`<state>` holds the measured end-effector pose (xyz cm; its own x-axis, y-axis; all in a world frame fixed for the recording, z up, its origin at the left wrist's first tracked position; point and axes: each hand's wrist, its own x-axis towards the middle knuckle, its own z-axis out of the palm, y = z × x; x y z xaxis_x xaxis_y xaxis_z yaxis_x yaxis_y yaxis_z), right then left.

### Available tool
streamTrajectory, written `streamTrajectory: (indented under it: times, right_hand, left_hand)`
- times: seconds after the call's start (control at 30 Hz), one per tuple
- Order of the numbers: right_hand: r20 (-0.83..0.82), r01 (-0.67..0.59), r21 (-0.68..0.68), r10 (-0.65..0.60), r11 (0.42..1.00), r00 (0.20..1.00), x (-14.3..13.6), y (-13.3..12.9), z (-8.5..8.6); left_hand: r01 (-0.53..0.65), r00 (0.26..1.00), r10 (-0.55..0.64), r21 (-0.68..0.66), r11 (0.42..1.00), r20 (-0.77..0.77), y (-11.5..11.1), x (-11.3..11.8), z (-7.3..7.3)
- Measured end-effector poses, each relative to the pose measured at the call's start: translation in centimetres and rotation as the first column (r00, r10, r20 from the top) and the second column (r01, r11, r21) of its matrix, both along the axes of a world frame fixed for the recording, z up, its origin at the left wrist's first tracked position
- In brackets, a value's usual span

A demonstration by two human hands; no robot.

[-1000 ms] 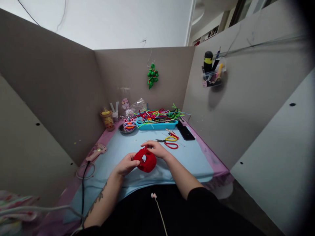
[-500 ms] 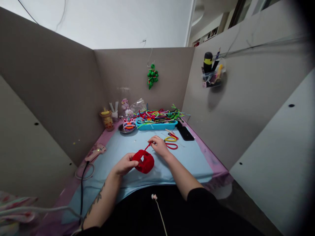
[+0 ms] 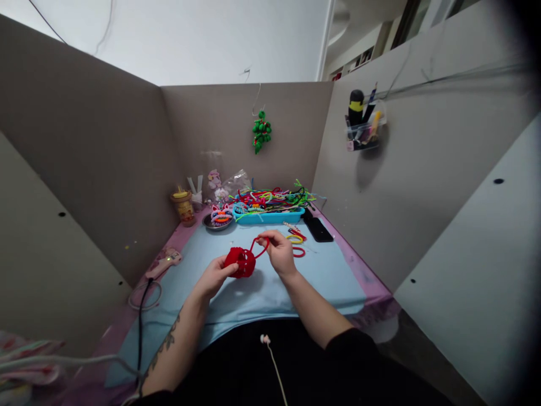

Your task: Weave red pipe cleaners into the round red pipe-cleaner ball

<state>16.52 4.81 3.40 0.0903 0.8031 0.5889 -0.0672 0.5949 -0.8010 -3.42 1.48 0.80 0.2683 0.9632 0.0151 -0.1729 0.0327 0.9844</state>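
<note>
A red knotted cord piece [image 3: 242, 263] hangs just above the light blue cloth, with gaps in its weave. My left hand [image 3: 217, 274] is closed on its left side, the thumb across its front. From its upper right a red cord [image 3: 262, 251] rises in a loop. My right hand [image 3: 278, 251] pinches that cord between the fingertips, a little to the right of the piece. Just beyond my right hand lie scissors with one yellow and one red handle [image 3: 299, 252], partly hidden by the hand.
At the back, a blue tray [image 3: 270, 217] holds many coloured cords, beside a metal bowl [image 3: 217, 228] with a beaded piece. A black phone [image 3: 320, 230] lies at right. At left are a pink tool [image 3: 165, 262] with a cable and a brown cup [image 3: 184, 207].
The red piece has turned and moved slightly up and left in my left hand. My right hand has shifted a little right, and the cord now forms a loop instead of a straight line.
</note>
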Motion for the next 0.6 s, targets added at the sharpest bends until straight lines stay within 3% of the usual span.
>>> streamTrajectory:
  times: [0.17,0.37,0.6]
  right_hand:
    - [0.115,-0.033,0.113,0.020,0.993,0.993,-0.46,-0.97,0.22]
    - [0.157,-0.088,0.130,0.067,0.988,0.985,-0.98,-1.11,0.25]
    - [0.134,0.036,0.137,-0.055,0.990,0.989,-0.68,-0.75,0.57]
  left_hand:
    - [-0.009,0.999,0.007,0.038,0.999,0.044,0.18,0.25,-0.21]
    - [0.010,0.996,-0.014,0.046,0.999,0.085,0.06,0.11,-0.42]
    - [0.000,1.000,-0.001,0.046,0.999,0.030,-0.23,0.32,0.20]
